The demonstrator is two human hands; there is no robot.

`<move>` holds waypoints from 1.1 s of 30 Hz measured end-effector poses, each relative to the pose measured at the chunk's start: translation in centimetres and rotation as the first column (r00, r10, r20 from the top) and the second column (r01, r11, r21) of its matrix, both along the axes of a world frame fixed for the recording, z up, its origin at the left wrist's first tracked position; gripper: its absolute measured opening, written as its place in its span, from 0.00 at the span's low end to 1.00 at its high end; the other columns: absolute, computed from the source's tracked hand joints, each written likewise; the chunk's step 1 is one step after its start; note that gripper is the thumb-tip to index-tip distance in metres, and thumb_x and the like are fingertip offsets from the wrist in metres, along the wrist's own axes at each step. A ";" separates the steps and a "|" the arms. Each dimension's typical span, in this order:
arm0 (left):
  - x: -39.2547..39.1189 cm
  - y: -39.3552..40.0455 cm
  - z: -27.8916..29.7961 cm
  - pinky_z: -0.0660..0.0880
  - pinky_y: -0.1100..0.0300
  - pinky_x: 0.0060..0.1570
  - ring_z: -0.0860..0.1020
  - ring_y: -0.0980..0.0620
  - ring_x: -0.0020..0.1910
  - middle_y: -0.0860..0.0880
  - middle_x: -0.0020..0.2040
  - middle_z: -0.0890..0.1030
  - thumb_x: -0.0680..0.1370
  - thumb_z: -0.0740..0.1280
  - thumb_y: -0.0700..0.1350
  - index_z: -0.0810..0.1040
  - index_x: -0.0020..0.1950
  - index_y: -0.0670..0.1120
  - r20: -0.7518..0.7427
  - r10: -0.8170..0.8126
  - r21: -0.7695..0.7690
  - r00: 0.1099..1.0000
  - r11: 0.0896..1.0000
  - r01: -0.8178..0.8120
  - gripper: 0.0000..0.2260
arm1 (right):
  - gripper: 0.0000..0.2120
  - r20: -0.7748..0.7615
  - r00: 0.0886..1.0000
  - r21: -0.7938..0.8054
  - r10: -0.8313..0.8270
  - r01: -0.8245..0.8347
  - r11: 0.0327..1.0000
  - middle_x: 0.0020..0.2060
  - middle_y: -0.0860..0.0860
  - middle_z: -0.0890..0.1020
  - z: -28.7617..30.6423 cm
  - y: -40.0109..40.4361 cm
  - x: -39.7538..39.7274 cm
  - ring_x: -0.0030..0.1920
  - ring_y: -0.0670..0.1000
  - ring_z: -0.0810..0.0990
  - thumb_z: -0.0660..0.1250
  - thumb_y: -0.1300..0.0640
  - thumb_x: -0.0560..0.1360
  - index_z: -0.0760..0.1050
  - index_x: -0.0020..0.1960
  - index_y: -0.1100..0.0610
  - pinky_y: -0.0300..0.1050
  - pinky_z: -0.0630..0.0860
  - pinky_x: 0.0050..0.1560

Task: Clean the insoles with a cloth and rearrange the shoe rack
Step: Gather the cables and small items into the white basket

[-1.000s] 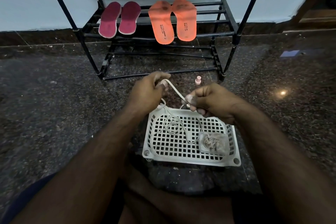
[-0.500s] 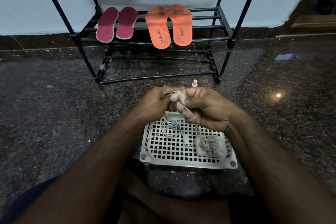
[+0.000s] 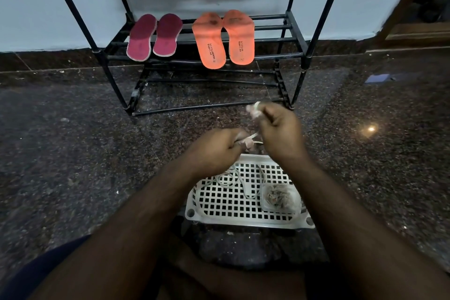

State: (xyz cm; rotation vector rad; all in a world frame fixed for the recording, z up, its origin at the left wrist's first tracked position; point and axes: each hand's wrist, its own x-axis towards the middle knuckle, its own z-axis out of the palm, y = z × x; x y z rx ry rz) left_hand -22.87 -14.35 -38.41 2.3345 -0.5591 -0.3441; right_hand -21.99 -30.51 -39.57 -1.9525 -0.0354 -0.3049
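Floor (image 3: 73,153): we see dark speckled stone running under everything, with a bright spot of reflected light at the right.
Wall (image 3: 60,7): we see it pale and plain behind the rack, with a dark skirting at its foot.
Shoe rack (image 3: 294,22): we find a black frame of thin bars standing on the floor against the wall; its lower shelves hold nothing we can make out.
Orange insoles (image 3: 211,41): we see the pair lying side by side on the middle shelf, right of centre, heels toward us and overhanging the front bar, dark print on the heels.
Maroon insoles (image 3: 141,39): we see this smaller pair on the same shelf, left of the orange pair and apart from it, pale edges showing.
Basket (image 3: 243,207): we see a white perforated plastic tray on the floor just in front of the person, between the forearms.
Left hand (image 3: 216,151): we see its fingers curled, pinching a white cord (image 3: 253,136) above the basket's far rim.
Right hand (image 3: 277,126): we see it closed round the cord's upper end, raised above and beyond the left hand; the tip is blurred.
Cord's slack: we see it looping down onto the basket's grid.
Small bag (image 3: 277,196): we see a clear pouch with greyish contents in the basket's right part.
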 end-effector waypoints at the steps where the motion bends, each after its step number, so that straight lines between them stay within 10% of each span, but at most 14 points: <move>1: 0.1 0.3 0.2 0.80 0.46 0.42 0.81 0.48 0.39 0.52 0.40 0.82 0.84 0.62 0.51 0.78 0.49 0.54 0.026 0.014 -0.016 1.000 1.000 -0.014 0.07 | 0.06 -0.028 0.999 -0.163 0.030 -0.034 0.986 0.39 0.43 0.83 -0.4 0.1 -0.1 0.39 0.43 0.80 0.66 0.56 0.79 0.80 0.46 0.50 0.45 0.77 0.43; 3: 0.4 1.0 0.3 0.80 0.44 0.43 0.82 0.52 0.40 0.55 0.41 0.83 0.82 0.64 0.50 0.79 0.49 0.55 0.086 0.069 -0.068 0.994 0.996 -0.063 0.05 | 0.08 -0.159 0.982 -0.269 0.100 -0.141 0.953 0.36 0.48 0.82 -0.7 0.4 -0.3 0.38 0.50 0.81 0.63 0.59 0.79 0.79 0.43 0.54 0.52 0.79 0.43; 8: 1.3 2.4 0.0 0.77 0.57 0.35 0.79 0.64 0.37 0.61 0.40 0.82 0.81 0.67 0.47 0.81 0.47 0.55 0.122 0.244 -0.266 0.962 0.942 -0.205 0.05 | 0.12 -0.490 0.778 0.345 0.393 -0.241 0.907 0.37 0.56 0.82 1.2 0.6 -0.9 0.35 0.52 0.79 0.56 0.67 0.82 0.79 0.52 0.64 0.59 0.75 0.55; 12: 1.6 2.1 -0.3 0.74 0.61 0.33 0.79 0.64 0.38 0.61 0.41 0.83 0.81 0.67 0.46 0.82 0.48 0.52 0.075 0.313 -0.397 0.947 0.880 -0.260 0.05 | 0.13 -0.435 0.630 0.689 0.643 -0.227 0.688 0.34 0.55 0.79 2.4 0.2 -1.2 0.32 0.49 0.79 0.55 0.66 0.82 0.76 0.58 0.67 0.61 0.72 0.62; 18: 1.3 1.7 -0.9 0.79 0.42 0.53 0.83 0.51 0.47 0.53 0.45 0.85 0.82 0.65 0.46 0.83 0.52 0.53 -0.054 0.150 -0.322 0.987 0.933 -0.160 0.07 | 0.11 -0.123 0.850 0.924 0.512 -0.090 0.372 0.46 0.59 0.84 4.0 1.0 -1.2 0.47 0.55 0.84 0.55 0.66 0.82 0.76 0.55 0.64 0.55 0.77 0.61; 21: 0.7 1.0 -0.2 0.79 0.43 0.53 0.83 0.55 0.45 0.56 0.43 0.85 0.82 0.66 0.48 0.83 0.52 0.53 -0.102 0.068 -0.219 0.992 0.972 -0.089 0.06 | 0.10 -0.081 0.964 0.824 0.252 -0.077 0.561 0.55 0.58 0.83 3.5 0.8 -0.3 0.59 0.54 0.82 0.56 0.65 0.82 0.77 0.54 0.61 0.55 0.74 0.65; 24: 0.5 0.9 0.3 0.80 0.43 0.52 0.83 0.54 0.44 0.56 0.43 0.85 0.80 0.68 0.49 0.84 0.50 0.52 -0.089 0.057 -0.218 0.994 0.973 -0.075 0.05 | 0.08 -0.059 0.997 0.202 0.056 -0.043 0.978 0.50 0.50 0.84 2.0 0.5 0.0 0.53 0.48 0.82 0.61 0.60 0.81 0.79 0.52 0.55 0.54 0.78 0.59; 27: 0.8 1.5 0.6 0.81 0.46 0.51 0.84 0.56 0.44 0.56 0.43 0.85 0.79 0.70 0.47 0.84 0.49 0.53 -0.044 0.104 -0.260 0.994 0.959 -0.112 0.03 | 0.09 -0.179 0.980 -0.250 0.091 -0.134 0.959 0.38 0.47 0.82 0.5 0.8 -0.3 0.40 0.47 0.81 0.61 0.58 0.80 0.77 0.44 0.52 0.50 0.79 0.44; 33: 1.1 2.1 0.7 0.80 0.57 0.46 0.82 0.61 0.42 0.59 0.42 0.85 0.78 0.71 0.43 0.85 0.46 0.51 0.091 0.228 -0.317 0.969 0.930 -0.188 0.04 | 0.13 -0.554 0.746 0.322 0.371 -0.220 0.921 0.36 0.57 0.82 2.1 0.6 -0.6 0.35 0.53 0.80 0.54 0.65 0.82 0.77 0.50 0.64 0.56 0.79 0.51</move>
